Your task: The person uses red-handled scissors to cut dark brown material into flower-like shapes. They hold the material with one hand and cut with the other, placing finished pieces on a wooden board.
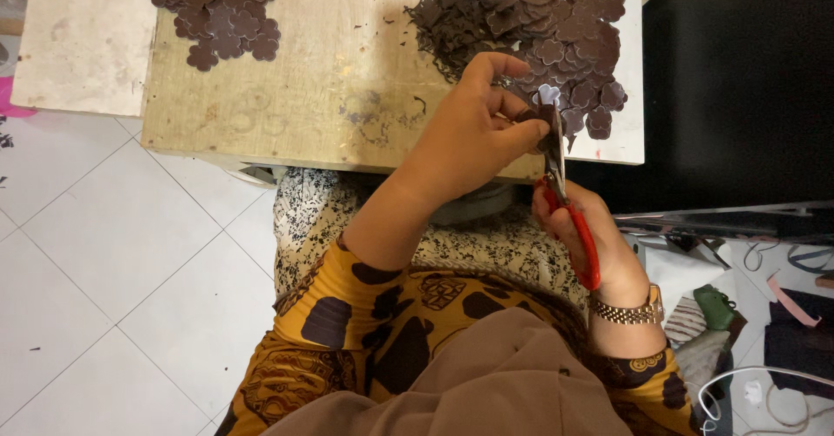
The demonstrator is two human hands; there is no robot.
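Observation:
My left hand (473, 132) pinches a small dark brown flower-shaped piece (532, 116) over the front edge of a low wooden table (347, 80). My right hand (591, 241), with a metal watch on the wrist, grips red-handled scissors (569, 210) whose blades point up into that piece. A big heap of brown flower-shaped cutouts and scraps (530, 28) lies just beyond the hands at the table's right. A smaller, tidier pile of the same cutouts (217, 10) lies at the back left.
White floor tiles (104, 254) spread to the left. A patterned cloth (330, 206) covers my lap under the table edge. Dark surface (738, 80) to the right, with cables, a green object (714, 307) and clutter lower right.

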